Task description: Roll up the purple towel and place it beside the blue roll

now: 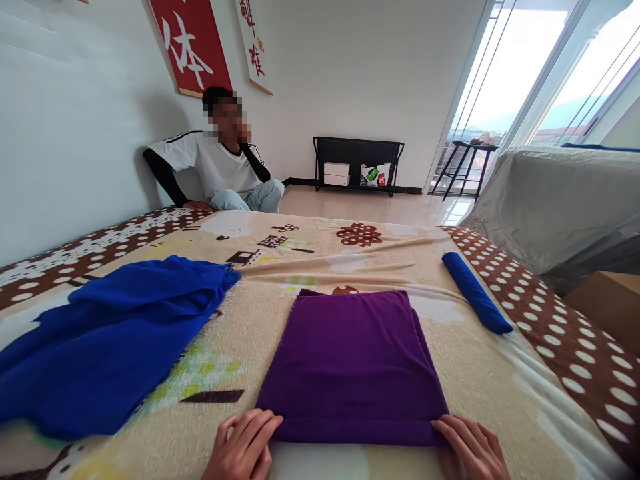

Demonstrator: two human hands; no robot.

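Note:
A purple cloth (pixel 353 363), folded into a flat rectangle, lies on the patterned blanket (pixel 250 347) in front of me. My left hand (pixel 243 447) rests at the cloth's near left corner, fingers curled and pinching the edge. At the near right corner, my right hand (pixel 470 448) pinches the edge as well. A loose blue cloth (pixel 110 333) lies spread out to the left. A rolled blue cloth (pixel 475 292) lies to the right, near the dotted border.
A person (pixel 217 167) sits on the floor against the left wall beyond the bed. A grey covered sofa (pixel 560 207) stands at the right, a cardboard box (pixel 607 303) beside it. A black rack (pixel 357 163) and a small table (pixel 467 167) stand at the far wall.

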